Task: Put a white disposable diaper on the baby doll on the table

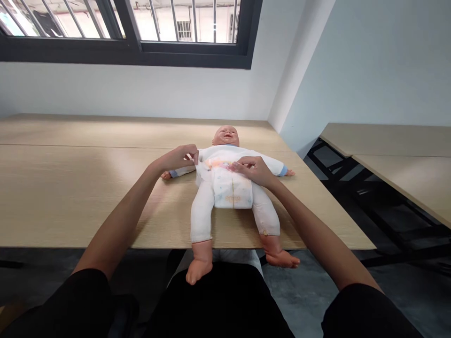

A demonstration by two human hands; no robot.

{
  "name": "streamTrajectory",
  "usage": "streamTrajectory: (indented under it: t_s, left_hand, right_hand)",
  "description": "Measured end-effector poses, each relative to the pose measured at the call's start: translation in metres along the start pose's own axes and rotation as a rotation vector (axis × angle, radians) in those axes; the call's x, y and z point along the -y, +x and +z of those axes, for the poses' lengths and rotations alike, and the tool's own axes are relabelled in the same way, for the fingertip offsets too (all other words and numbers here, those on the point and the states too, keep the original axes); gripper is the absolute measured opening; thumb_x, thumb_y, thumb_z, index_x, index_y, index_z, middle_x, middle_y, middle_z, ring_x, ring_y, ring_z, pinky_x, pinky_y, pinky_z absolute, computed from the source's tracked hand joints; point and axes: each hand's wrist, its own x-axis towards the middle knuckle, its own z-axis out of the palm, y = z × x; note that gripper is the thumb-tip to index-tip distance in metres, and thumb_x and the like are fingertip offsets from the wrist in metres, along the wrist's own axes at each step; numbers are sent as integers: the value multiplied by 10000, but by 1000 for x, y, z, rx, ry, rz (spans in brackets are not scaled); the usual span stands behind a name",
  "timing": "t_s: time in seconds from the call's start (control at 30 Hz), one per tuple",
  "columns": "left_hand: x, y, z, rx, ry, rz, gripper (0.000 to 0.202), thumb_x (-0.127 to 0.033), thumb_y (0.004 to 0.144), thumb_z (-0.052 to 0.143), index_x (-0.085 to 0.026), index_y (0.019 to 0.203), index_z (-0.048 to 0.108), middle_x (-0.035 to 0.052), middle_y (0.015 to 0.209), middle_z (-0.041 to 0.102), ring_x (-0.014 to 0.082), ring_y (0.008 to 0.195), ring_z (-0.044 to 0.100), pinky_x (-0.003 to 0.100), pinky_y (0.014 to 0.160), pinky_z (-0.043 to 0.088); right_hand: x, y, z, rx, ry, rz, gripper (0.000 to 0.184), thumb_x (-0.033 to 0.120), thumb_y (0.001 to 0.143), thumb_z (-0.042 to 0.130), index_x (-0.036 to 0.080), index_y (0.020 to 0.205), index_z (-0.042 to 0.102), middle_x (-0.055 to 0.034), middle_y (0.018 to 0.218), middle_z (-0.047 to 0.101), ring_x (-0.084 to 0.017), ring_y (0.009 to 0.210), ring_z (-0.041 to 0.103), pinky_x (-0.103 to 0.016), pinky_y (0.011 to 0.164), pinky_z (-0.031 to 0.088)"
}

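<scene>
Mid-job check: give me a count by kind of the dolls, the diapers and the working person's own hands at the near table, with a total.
Doll: 1
Diaper: 1
Hands: 2 (left hand, right hand)
Total: 4

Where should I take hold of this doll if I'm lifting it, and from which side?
Probably the chest of the doll, just below its spread arms, your left hand and right hand coming in from opposite sides. It lies on its back, leaving both sides reachable; the feet, past the near edge of the table, seem a poorer hold.
</scene>
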Motion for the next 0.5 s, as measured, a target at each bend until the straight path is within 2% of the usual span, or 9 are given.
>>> streamTrajectory:
  t_s: [0.1,0.17,0.23,0.33,0.43,0.5]
  left_hand:
    - [3,2,4,-28,-128,87,105,-304,749,693,-202,724,701,49,1044,609,187,1021,619,329,936,510]
    - [2,3,8,-34,-170,106,131,-325,761,714,-204,715,725,65,1085,621,195,1054,624,345,977,509]
    - [-2,4,11,-38,-186,109,141,-337,765,725,-205,716,738,70,1092,645,197,1054,634,354,996,504]
    - [-7,4,13,-50,-202,110,154,-339,771,735,-198,708,741,60,1000,704,192,1002,661,345,995,494]
    - [-7,2,7,-102,-193,106,145,-331,772,752,-198,713,756,42,867,731,178,901,675,327,961,493]
    - [-6,2,4,-150,-179,121,135,-332,757,769,-203,718,768,37,841,735,174,858,672,322,939,499]
  right_hand:
    - [11,2,-1,53,-216,-119,342,500,956,580,255,1055,797,-72,974,711,-251,929,632,-428,896,473]
    - [20,4,2,120,-327,-190,328,435,962,591,316,1233,733,-74,1170,676,-282,1096,599,-493,1012,422]
    - [26,5,9,221,-375,-239,354,381,976,577,360,1316,676,-44,1363,605,-296,1259,526,-527,1096,366]
    - [29,7,19,318,-413,-248,333,326,1009,517,366,1293,687,4,1438,570,-286,1364,454,-560,1173,277]
    - [27,7,20,317,-434,-191,324,328,1030,469,331,1230,724,-4,1403,603,-292,1369,456,-613,1193,210]
    - [25,7,18,306,-432,-161,329,338,1034,457,312,1213,732,-14,1390,613,-295,1357,469,-615,1186,225]
